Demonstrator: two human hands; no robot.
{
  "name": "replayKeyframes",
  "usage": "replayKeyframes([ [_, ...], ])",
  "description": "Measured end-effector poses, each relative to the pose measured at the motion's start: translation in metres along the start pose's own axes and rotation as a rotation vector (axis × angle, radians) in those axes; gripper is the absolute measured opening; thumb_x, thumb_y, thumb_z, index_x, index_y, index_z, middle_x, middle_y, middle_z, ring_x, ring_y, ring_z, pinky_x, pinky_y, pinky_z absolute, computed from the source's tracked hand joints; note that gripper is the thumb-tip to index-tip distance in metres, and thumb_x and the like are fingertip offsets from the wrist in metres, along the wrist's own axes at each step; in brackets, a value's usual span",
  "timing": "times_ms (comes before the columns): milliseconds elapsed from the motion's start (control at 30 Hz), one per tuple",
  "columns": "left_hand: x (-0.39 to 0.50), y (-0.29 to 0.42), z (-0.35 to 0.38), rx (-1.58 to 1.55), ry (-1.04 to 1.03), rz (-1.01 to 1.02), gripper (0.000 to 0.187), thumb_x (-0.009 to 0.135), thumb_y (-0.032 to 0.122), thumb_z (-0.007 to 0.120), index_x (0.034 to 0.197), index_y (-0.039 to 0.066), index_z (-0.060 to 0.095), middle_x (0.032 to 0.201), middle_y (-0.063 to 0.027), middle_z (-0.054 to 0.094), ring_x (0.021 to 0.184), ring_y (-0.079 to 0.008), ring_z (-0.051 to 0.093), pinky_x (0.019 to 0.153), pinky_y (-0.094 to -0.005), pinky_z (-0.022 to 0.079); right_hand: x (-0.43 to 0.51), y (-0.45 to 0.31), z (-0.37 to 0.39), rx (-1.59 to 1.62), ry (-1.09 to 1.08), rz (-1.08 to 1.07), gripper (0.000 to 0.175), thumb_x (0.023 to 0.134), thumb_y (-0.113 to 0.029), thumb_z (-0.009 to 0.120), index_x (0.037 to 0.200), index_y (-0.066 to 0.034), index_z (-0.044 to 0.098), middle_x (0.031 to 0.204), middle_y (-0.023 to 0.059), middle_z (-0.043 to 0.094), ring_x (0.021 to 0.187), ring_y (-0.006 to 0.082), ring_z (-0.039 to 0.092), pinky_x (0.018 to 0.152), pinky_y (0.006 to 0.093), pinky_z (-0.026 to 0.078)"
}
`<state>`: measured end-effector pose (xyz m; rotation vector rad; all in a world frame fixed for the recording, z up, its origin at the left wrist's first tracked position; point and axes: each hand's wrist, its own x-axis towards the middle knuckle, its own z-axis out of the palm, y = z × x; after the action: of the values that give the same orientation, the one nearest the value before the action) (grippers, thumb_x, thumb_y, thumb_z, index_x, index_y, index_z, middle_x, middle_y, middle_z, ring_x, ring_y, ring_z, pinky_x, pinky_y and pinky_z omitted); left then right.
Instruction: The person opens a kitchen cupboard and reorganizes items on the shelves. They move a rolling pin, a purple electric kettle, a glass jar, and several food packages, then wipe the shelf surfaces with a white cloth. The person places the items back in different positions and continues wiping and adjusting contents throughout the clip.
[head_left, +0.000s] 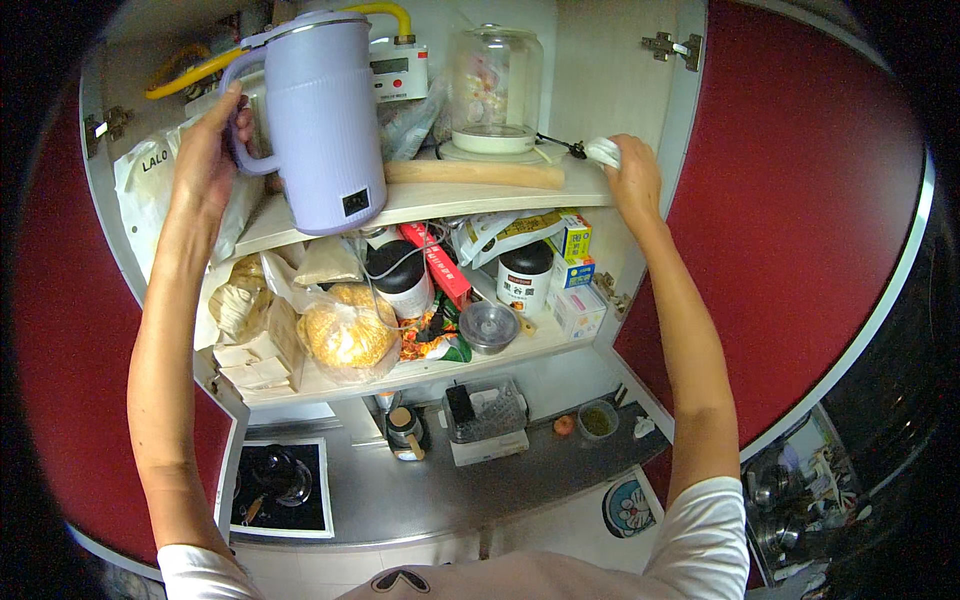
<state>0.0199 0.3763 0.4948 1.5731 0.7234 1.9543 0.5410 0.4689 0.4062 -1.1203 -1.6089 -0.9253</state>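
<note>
My left hand (202, 154) grips the handle of a lavender lidded electric jug (322, 127), holding it upright at the upper cabinet shelf (450, 204). Whether the jug's base touches the shelf, I cannot tell. My right hand (636, 176) pinches a folded white cloth or tissue (602, 153) at that shelf's right end. A wooden rolling pin (487, 175) lies along the shelf between my hands. Behind it stands a clear glass-domed appliance (499, 86) on a pale base, with a black plug (576, 149) beside it.
Red cabinet doors (802, 187) stand swung out on both sides. A yellow pipe (199, 71) meets a white meter (401, 73). The lower shelf (442, 369) carries bags, black-lidded jars and boxes. Below, a metal counter (375, 487) holds a cooktop (311, 517) and dish rack (491, 412).
</note>
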Motion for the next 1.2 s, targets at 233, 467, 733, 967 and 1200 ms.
replayKeyframes([
  [233,0.002,-0.021,0.017,0.175,0.1,0.131,0.036,0.101,0.042,0.057,0.084,0.011,0.051,0.066,0.0045,0.04,0.056,-0.0076,0.039,0.053,-0.0254,0.037,0.029,0.032,0.093,-0.303,-0.342,0.044,0.024,0.081,-0.007,0.066,0.105,-0.0056,0.067,0.107,0.0173,0.067,0.1,0.0375,0.064,0.086,0.0449,0.054],
  [467,0.008,-0.037,0.029,0.298,0.256,0.237,0.04,0.1,0.046,0.056,0.082,0.011,0.049,0.063,0.0042,0.041,0.053,-0.0064,0.038,0.046,-0.0253,0.034,0.033,0.04,0.105,-0.016,-0.631,0.081,0.036,0.083,-0.022,0.067,0.113,-0.0031,0.07,0.116,0.0223,0.067,0.104,0.038,0.065,0.092,0.044,0.051],
  [733,0.013,-0.042,0.027,0.438,0.347,0.341,0.044,0.1,0.047,0.055,0.08,0.008,0.052,0.059,0.0025,0.042,0.048,-0.0078,0.039,0.043,-0.0269,0.034,0.009,0.016,0.016,0.219,-0.604,-0.244,0.025,0.085,-0.021,0.065,0.099,-0.0005,0.068,0.105,0.0207,0.066,0.106,0.0369,0.061,0.093,0.0445,0.049],
  [967,0.009,-0.042,0.021,0.654,0.394,0.335,0.05,0.1,0.049,0.053,0.085,0.001,0.055,0.061,-0.0046,0.051,0.051,-0.014,0.049,0.049,-0.0321,0.041,0.036,0.025,-0.041,-0.258,-0.734,-0.224,0.019,0.083,-0.005,0.06,0.1,-0.0001,0.066,0.108,0.0185,0.063,0.107,0.0376,0.06,0.095,0.0456,0.048],
  [1200,0.018,-0.044,0.023,0.745,0.408,0.432,0.056,0.099,0.054,0.05,0.092,-0.001,0.059,0.068,-0.0109,0.058,0.056,-0.0205,0.056,0.056,-0.0368,0.046,0.13,0.05,-0.056,-0.764,-0.145,-0.555,0.02,0.084,-0.006,0.055,0.098,-0.0003,0.068,0.112,0.0168,0.063,0.108,0.0338,0.061,0.087,0.0426,0.055],
])
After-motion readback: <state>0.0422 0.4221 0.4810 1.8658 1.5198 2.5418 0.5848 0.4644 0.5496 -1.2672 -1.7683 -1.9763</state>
